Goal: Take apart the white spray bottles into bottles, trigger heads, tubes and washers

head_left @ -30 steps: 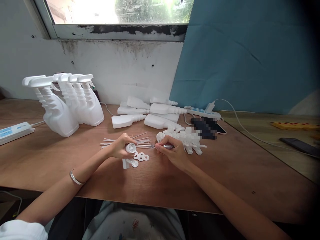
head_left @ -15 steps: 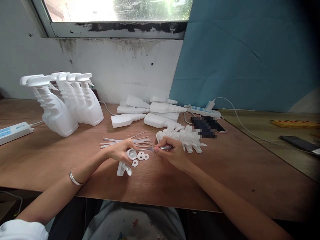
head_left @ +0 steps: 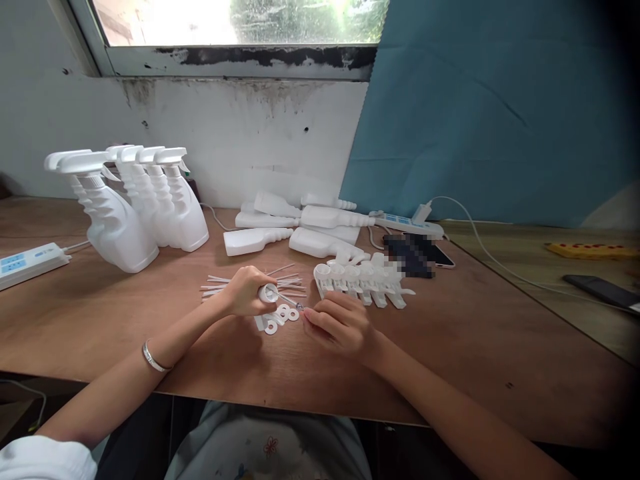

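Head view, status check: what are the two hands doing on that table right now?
Left hand grips white spray head. Right hand pokes thin rod into its opening. Loose washers directly beneath, white tubes just behind.

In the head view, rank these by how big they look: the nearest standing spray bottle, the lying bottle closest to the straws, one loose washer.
1. Standing spray bottle, clearly largest.
2. Lying bottle.
3. Washer, smallest, beside the left hand.
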{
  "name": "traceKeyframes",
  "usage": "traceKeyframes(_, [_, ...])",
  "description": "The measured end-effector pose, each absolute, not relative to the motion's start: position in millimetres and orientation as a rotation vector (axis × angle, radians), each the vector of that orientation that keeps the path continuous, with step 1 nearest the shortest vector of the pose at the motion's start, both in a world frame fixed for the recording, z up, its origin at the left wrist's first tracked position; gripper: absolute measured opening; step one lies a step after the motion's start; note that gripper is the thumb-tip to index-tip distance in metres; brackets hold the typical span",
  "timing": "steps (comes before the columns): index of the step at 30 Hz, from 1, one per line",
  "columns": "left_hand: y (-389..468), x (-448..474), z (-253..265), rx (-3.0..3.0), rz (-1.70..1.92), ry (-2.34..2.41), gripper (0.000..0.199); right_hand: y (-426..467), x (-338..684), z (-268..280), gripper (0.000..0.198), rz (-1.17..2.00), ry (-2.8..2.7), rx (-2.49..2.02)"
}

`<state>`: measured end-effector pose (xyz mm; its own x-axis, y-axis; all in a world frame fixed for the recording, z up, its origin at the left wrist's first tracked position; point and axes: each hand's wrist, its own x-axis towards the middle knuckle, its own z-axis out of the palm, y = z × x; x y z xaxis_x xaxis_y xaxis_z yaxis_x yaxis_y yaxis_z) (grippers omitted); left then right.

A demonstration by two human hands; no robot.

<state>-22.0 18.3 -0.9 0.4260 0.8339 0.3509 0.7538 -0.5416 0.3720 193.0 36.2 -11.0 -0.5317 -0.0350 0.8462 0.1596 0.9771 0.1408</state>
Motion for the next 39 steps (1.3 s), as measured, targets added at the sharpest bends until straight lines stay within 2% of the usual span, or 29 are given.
traceKeyframes(3, [18.3,-23.1,-2.6,2.586,0.681,1.384,0.019,34.2,192.6,-10.9,0.020,-0.036,-2.129,-0.176])
traceKeyframes(8, [18.5,-25.7,-1.7,2.528,0.635,1.100,0.019,38.8,196.2,-3.4,0.027,0.670,-2.031,-0.539])
traceKeyframes(12, [17.4,-27.0,-0.3,2.426,0.703,1.027,0.018,44.3,197.4,-1.0,0.026,0.947,-1.908,-0.654])
traceKeyframes(17, [13.7,-26.0,4.9,2.299,0.699,0.964,0.016,47.7,197.5,-2.7,0.026,1.052,-1.841,-0.656])
traceKeyframes(22, [10.9,-24.5,8.1,2.148,0.411,0.902,0.015,50.1,197.6,-5.3,0.030,1.079,-1.909,-0.621])
traceKeyframes(26, [9.3,-22.7,12.8,2.056,0.223,0.855,0.010,52.6,195.3,-8.2,0.032,1.290,-1.875,-0.627])
traceKeyframes(31, [8.9,-19.9,17.6,1.987,0.157,0.737,0.014,53.4,191.3,-11.3,0.034,1.529,-1.750,-0.629])
traceKeyframes(39, [11.4,-26.6,6.9,1.743,0.185,0.589,0.007,46.1,188.4,-14.3,0.027,1.564,-1.667,-0.642])
